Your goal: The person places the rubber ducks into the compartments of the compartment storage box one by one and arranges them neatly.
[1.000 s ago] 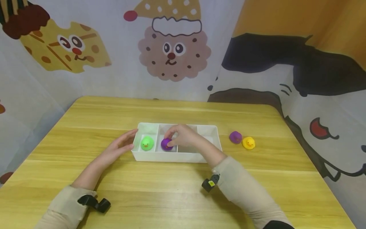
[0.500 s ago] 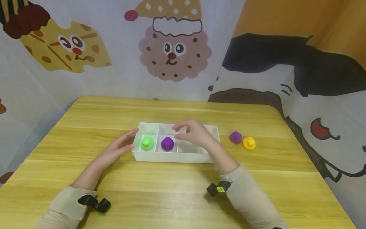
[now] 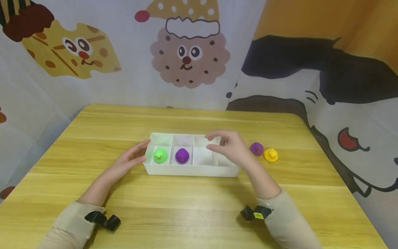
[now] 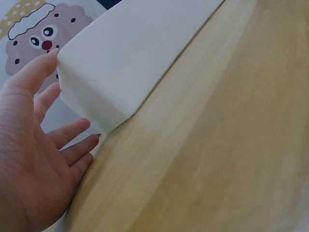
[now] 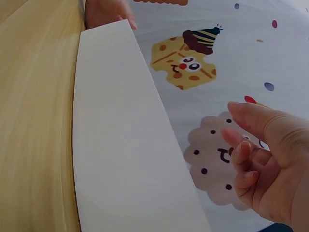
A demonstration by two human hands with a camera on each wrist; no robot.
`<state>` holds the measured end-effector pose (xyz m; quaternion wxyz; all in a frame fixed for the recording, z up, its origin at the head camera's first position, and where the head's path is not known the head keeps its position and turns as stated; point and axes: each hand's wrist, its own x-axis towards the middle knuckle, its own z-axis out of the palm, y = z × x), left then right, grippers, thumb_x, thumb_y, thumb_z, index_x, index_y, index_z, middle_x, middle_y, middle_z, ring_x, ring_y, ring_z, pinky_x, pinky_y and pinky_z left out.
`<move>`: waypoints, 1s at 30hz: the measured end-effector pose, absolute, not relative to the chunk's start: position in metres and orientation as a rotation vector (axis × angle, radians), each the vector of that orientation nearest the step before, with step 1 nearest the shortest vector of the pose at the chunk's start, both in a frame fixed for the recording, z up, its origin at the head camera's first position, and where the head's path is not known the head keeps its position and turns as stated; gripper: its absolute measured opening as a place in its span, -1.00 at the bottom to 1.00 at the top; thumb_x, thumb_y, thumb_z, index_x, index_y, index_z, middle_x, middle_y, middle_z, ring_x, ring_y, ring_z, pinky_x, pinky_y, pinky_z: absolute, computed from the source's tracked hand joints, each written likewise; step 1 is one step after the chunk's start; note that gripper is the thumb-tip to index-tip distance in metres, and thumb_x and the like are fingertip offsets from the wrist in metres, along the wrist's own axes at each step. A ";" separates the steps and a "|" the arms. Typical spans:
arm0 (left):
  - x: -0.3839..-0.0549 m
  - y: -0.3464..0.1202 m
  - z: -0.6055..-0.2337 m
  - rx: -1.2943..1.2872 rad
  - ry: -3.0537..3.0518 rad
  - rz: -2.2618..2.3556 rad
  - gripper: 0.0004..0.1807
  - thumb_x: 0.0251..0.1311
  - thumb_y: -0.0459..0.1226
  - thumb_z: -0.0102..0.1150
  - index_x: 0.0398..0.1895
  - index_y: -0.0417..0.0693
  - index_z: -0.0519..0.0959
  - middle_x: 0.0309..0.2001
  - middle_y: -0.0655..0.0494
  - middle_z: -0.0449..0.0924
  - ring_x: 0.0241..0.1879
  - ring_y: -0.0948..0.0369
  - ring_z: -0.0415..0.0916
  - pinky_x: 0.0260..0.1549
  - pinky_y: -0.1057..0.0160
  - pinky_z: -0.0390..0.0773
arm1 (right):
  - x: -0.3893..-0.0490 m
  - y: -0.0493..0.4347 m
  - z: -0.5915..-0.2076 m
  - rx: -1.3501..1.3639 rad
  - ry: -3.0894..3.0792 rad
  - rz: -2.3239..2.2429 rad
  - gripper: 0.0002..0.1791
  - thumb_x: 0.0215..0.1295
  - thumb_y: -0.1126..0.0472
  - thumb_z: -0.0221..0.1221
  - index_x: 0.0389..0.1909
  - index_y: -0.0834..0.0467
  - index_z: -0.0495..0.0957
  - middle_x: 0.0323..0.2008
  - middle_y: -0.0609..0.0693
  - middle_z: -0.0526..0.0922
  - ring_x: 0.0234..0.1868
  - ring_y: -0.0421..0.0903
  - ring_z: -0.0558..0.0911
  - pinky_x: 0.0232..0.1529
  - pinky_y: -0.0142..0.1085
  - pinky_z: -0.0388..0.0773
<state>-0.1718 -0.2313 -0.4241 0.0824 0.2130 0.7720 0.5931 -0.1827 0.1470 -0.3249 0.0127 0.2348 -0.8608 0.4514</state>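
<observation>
A white divided box stands on the table, its compartments in a row. In the leftmost one sits a green toy duck, and a purple toy duck sits in the one beside it. My left hand touches the box's left end with fingertips and thumb, fingers extended; the left wrist view shows this hand against the end wall. Over the right part of the box hovers my right hand, thumb and index finger apart, nothing between them. Its loosely bent fingers show in the right wrist view.
Right of the box, a second purple duck and a yellow duck stand side by side on the wooden table. Behind the table hangs a cloth printed with cartoon figures. Each wrist wears a black camera mount.
My right hand has let go of the purple duck in the second compartment, lifted, and moved right along the box. The left hand has stayed at the left end.
</observation>
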 end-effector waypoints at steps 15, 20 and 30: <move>-0.173 -0.232 -0.426 0.646 2.308 1.774 -0.38 0.41 -0.32 -0.05 0.50 -0.01 0.07 0.43 -0.21 0.08 0.34 -0.18 0.08 0.18 -0.31 0.07 | -0.165 0.213 -0.336 0.519 -2.637 1.310 -0.75 0.16 0.15 0.36 -0.13 0.06 0.68 -0.21 -0.10 0.66 -0.58 -0.09 0.42 -0.64 -0.33 0.35; -0.173 -0.233 -0.427 0.648 2.302 1.779 -0.38 0.41 -0.32 -0.05 0.50 -0.02 0.07 0.42 -0.21 0.08 0.34 -0.17 0.09 0.18 -0.30 0.08 | -0.165 0.237 -0.348 0.513 -2.574 1.305 -0.71 0.11 0.29 0.38 -0.11 0.17 0.67 -0.39 0.01 0.61 -0.52 -0.11 0.46 -0.56 -0.38 0.41; -0.172 -0.232 -0.425 0.644 2.297 1.776 -0.38 0.41 -0.32 -0.05 0.50 -0.02 0.07 0.43 -0.20 0.08 0.34 -0.17 0.08 0.18 -0.28 0.09 | -0.158 0.282 -0.368 0.417 -2.632 1.148 -0.75 0.14 0.25 0.36 -0.14 0.19 0.66 -0.23 0.05 0.66 -0.57 -0.15 0.43 -0.63 -0.37 0.36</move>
